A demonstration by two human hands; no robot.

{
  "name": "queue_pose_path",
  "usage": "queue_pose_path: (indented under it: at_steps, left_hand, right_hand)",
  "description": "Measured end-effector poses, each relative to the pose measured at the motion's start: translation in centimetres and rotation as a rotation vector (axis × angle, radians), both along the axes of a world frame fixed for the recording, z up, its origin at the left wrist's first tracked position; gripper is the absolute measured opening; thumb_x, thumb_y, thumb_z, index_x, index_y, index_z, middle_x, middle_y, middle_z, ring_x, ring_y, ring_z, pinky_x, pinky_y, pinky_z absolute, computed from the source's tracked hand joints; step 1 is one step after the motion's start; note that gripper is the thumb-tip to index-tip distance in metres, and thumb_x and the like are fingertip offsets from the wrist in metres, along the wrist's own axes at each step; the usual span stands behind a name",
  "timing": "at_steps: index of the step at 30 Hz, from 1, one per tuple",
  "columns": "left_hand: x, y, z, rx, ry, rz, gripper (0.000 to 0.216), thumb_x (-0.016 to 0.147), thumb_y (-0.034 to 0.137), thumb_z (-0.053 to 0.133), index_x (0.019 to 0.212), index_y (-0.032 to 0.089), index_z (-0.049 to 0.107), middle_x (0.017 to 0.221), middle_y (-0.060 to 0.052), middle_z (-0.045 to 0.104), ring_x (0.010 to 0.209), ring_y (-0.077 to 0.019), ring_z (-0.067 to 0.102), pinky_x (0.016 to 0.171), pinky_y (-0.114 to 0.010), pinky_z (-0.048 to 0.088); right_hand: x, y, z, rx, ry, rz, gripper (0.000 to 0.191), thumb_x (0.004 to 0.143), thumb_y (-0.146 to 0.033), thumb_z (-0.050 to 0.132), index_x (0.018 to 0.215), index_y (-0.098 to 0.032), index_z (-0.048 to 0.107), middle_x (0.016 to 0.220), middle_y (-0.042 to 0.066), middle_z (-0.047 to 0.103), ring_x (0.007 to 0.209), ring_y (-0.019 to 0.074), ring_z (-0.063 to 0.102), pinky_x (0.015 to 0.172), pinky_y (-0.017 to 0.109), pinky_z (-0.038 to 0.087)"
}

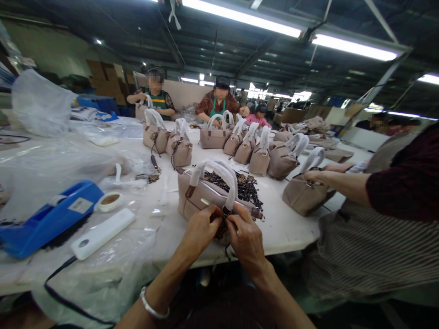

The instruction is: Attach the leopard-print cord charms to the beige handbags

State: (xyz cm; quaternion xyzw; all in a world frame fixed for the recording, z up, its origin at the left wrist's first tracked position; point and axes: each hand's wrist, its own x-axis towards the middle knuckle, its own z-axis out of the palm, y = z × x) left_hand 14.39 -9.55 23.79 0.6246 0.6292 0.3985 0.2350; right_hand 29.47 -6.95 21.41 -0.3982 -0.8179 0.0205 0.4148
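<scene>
In front of me a beige handbag [195, 201] stands at the table's near edge, its handles [212, 167] wrapped in white covering. My left hand [204, 228] and my right hand [246, 230] meet at the bag's near side, below a handle base. Fingers of both are pinched around a dark cord charm [222, 228] hanging there; its finer parts are hidden by the fingers. A loose end of the cord dangles below them. Just behind the bag lies a pile of dark braided cord charms [248, 189].
Several similar handbags [259, 160] stand farther back. To the left are a blue tape dispenser [51, 219], a tape roll [109, 201], a white corded device [103, 233] and plastic sheeting [68, 160]. A co-worker's arm [346, 185] handles a bag at right; other people work opposite.
</scene>
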Motion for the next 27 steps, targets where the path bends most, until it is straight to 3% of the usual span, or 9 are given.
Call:
queue_pose_path:
  at_steps: [7, 9, 11, 13, 15, 19, 23, 27]
  left_hand:
    - [0.9, -0.5, 0.4, 0.151, 0.296, 0.047, 0.012, 0.086, 0.016, 0.052, 0.084, 0.023, 0.061, 0.086, -0.002, 0.067, 0.079, -0.0177, 0.061, 0.070, -0.026, 0.040]
    - [1.1, -0.7, 0.3, 0.220, 0.381, 0.070, 0.011, 0.087, 0.017, 0.050, 0.084, 0.022, 0.060, 0.090, -0.003, 0.065, 0.084, -0.0187, 0.060, 0.074, -0.027, 0.041]
    - [1.2, -0.8, 0.0, 0.270, 0.413, 0.082, 0.011, 0.088, 0.017, 0.050, 0.082, 0.022, 0.058, 0.089, -0.004, 0.064, 0.087, -0.0196, 0.059, 0.077, -0.029, 0.042]
    - [1.2, -0.9, -0.2, 0.307, 0.393, 0.085, 0.011, 0.087, 0.017, 0.050, 0.080, 0.022, 0.057, 0.086, -0.004, 0.063, 0.087, -0.0198, 0.059, 0.078, -0.029, 0.043]
    - [1.0, -0.8, -0.4, 0.335, 0.345, 0.086, 0.011, 0.086, 0.016, 0.050, 0.079, 0.022, 0.057, 0.083, -0.004, 0.062, 0.085, -0.0195, 0.059, 0.078, -0.029, 0.043]
    - [0.6, -0.4, -1.0, 0.335, 0.241, 0.059, 0.010, 0.087, 0.019, 0.048, 0.080, 0.022, 0.055, 0.082, -0.003, 0.063, 0.082, -0.0185, 0.061, 0.077, -0.029, 0.044]
    - [0.3, -0.3, -1.1, 0.208, 0.095, 0.091, 0.008, 0.088, 0.021, 0.047, 0.085, 0.022, 0.053, 0.079, -0.002, 0.064, 0.076, -0.0186, 0.062, 0.072, -0.029, 0.044]
    - [0.2, -0.5, -0.9, 0.151, -0.043, 0.070, 0.011, 0.091, 0.026, 0.043, 0.087, 0.022, 0.052, 0.082, -0.003, 0.065, 0.076, -0.0192, 0.063, 0.074, -0.031, 0.045]
  right_hand:
    - [0.1, 0.1, 0.6, -0.073, 0.058, 0.065, 0.018, 0.089, -0.014, 0.051, 0.089, -0.019, 0.069, 0.117, 0.010, 0.064, 0.108, 0.0217, 0.061, 0.094, 0.035, 0.049]
    - [0.3, 0.2, 1.2, -0.142, 0.141, 0.093, 0.014, 0.086, -0.016, 0.055, 0.085, -0.020, 0.068, 0.113, 0.009, 0.066, 0.105, 0.0215, 0.062, 0.092, 0.034, 0.050]
    - [0.6, 0.3, 2.0, -0.277, 0.256, 0.087, 0.008, 0.084, -0.022, 0.060, 0.086, -0.020, 0.067, 0.100, 0.007, 0.069, 0.089, 0.0200, 0.065, 0.081, 0.032, 0.054]
    - [0.9, 0.6, 2.8, -0.425, 0.340, 0.055, 0.014, 0.082, -0.027, 0.061, 0.092, -0.019, 0.065, 0.085, 0.004, 0.070, 0.067, 0.0170, 0.064, 0.064, 0.029, 0.054]
    - [1.0, 1.1, 3.6, -0.501, 0.350, 0.044, 0.023, 0.080, -0.029, 0.061, 0.101, -0.019, 0.064, 0.082, 0.003, 0.070, 0.057, 0.0150, 0.060, 0.057, 0.028, 0.052]
    - [0.6, 1.8, 4.7, -0.459, 0.209, 0.095, 0.024, 0.079, -0.025, 0.061, 0.102, -0.020, 0.068, 0.094, 0.004, 0.070, 0.071, 0.0168, 0.063, 0.065, 0.028, 0.051]
    - [0.0, 2.2, 5.1, -0.360, 0.086, 0.079, 0.018, 0.080, -0.024, 0.061, 0.095, -0.021, 0.070, 0.091, 0.004, 0.070, 0.083, 0.0197, 0.063, 0.075, 0.030, 0.049]
    - [0.0, 2.5, 5.0, -0.329, 0.056, 0.070, 0.012, 0.082, -0.024, 0.060, 0.090, -0.022, 0.070, 0.088, 0.004, 0.070, 0.083, 0.0198, 0.063, 0.075, 0.030, 0.048]
